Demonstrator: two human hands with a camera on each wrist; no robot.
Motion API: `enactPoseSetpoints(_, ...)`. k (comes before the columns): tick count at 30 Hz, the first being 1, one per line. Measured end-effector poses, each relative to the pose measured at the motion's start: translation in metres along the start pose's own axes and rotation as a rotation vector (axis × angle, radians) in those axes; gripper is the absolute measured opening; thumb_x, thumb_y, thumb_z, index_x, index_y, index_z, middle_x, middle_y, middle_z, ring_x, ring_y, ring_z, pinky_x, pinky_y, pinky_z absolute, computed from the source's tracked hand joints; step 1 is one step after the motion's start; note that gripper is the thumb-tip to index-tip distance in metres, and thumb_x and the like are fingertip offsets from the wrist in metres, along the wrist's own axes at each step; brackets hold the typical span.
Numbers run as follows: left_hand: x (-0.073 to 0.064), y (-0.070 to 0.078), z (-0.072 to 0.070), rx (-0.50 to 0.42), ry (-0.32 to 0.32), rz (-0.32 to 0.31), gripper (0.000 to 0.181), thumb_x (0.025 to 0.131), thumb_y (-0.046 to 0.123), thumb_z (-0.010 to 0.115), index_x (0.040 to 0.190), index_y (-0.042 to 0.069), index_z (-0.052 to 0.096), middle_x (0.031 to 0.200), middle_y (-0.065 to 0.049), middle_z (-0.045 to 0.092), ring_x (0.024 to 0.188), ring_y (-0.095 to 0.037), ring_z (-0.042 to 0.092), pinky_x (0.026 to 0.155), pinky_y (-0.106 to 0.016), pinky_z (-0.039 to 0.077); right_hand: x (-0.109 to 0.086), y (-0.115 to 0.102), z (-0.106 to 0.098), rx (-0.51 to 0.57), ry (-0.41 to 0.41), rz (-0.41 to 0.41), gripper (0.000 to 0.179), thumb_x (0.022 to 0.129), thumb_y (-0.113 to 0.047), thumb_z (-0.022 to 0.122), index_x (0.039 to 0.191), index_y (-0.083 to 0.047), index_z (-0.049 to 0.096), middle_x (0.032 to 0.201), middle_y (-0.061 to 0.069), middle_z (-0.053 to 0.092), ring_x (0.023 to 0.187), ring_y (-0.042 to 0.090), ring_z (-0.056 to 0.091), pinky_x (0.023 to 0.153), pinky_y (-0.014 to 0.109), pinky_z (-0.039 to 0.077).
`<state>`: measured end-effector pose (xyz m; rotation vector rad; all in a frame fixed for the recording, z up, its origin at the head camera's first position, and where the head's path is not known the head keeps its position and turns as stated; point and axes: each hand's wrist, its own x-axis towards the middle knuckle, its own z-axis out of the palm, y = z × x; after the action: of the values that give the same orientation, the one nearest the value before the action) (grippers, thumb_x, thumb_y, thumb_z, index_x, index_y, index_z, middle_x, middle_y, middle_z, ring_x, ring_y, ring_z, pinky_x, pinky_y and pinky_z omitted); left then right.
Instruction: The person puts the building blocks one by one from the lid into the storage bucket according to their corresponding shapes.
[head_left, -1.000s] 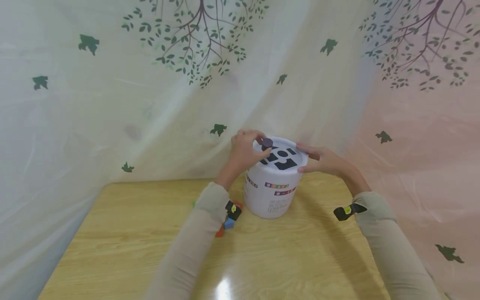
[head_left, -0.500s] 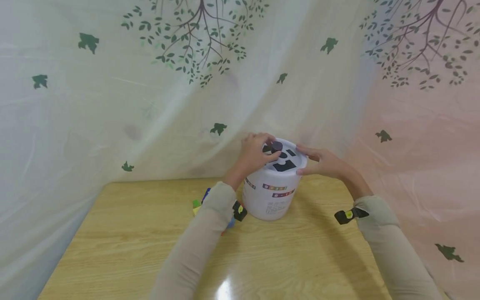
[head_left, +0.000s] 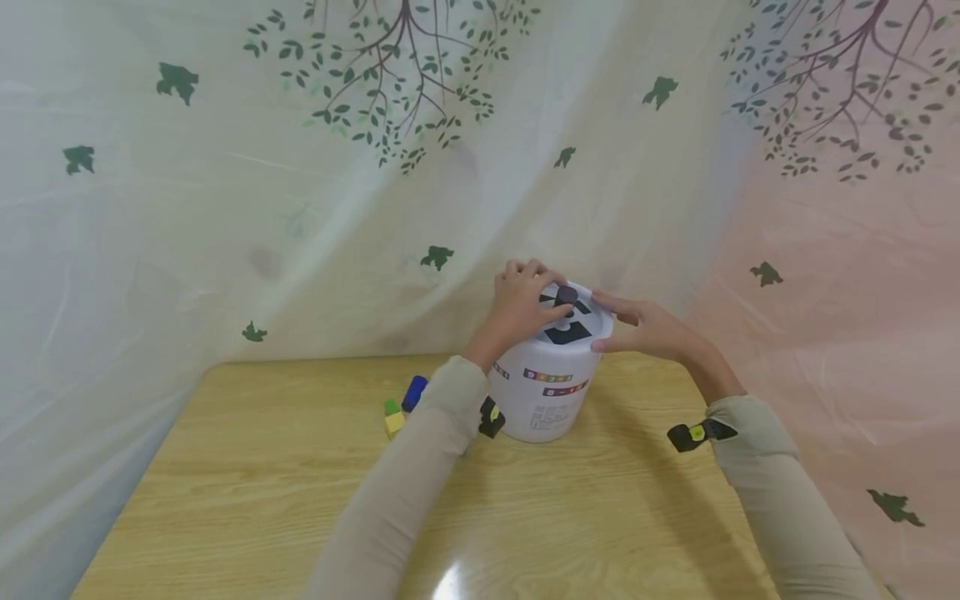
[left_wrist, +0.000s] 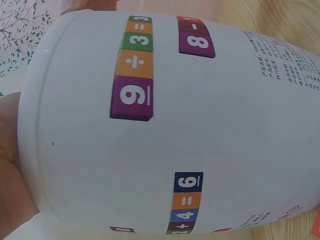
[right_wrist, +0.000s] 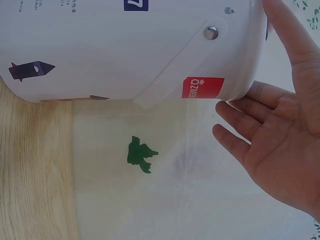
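Dark round block [head_left: 567,296] over smooth cylindrical bucket [head_left: 542,408]

white bucket [head_left: 543,408] | upright (number-printed) | dark round block [head_left: 567,295] over slotted top [head_left: 597,322]

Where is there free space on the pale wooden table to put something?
The table is bare left of the yellow block and, in front of the white cylindrical bucket, between the beige sleeves. Crowded: beside the left sleeve, where a green block and blue cylinder lie.
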<state>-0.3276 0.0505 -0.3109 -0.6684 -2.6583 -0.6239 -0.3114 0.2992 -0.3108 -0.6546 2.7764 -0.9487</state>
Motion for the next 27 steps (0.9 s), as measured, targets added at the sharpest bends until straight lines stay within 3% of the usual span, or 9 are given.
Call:
enactPoseSetpoints(13, -0.0023, 0.0035, 0.0043, 0.09, -0.038, -0.057, 0.049, 0.098, 0.054, 0.061, 0.141, 0.031, 0.057, 0.139, -0.003, 0.048, 0.132, -0.027, 0.035, 0.112, -0.05, 0.027, -0.0002, 0.001, 0.0001, -0.013, -0.005, 0.012, 0.093, 0.086, -0.045, 0.079, 0.161, -0.026, 0.028, 0.171, 0.006, 0.019, 0.151, 0.051, 0.025, 0.112, 0.075, 0.026)
enactPoseSetpoints(27, -0.003, -0.0004, 0.0076, 0.082, -0.073, -0.061, 0.05, 0.1, 0.057, 0.054, 0.145, 0.036, 0.053, 0.141, -0.004, 0.048, 0.128, -0.027, 0.037, 0.106, -0.046, 0.03, -0.0009, -0.0002, 0.0002, -0.009, -0.007, -0.015, 0.093, 0.087, -0.043, 0.079, 0.162, -0.023, 0.028, 0.171, 0.008, 0.019, 0.151, 0.051, 0.025, 0.112, 0.073, 0.027)
